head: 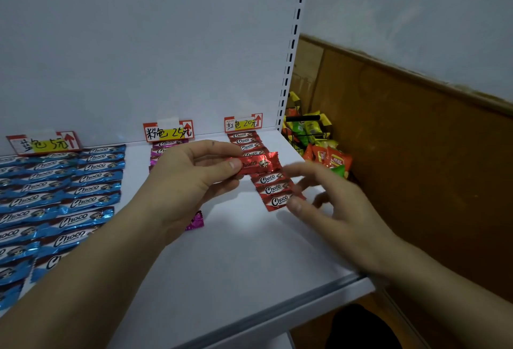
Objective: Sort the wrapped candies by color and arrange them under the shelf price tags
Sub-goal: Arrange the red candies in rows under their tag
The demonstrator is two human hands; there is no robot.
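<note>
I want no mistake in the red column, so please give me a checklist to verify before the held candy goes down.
1. The held candy matches the red price tag: ok.
2. The left hand pinches it: ok.
3. The right hand holds nothing: ok.
4. The shelf is bare below the red column: ok.
5. The pink column is in order: cannot tell, the left hand hides most of it.

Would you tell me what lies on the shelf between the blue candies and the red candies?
In the head view, pink candies lie there, largely hidden behind the left hand holding a red candy; elsewhere the shelf is bare.
</note>
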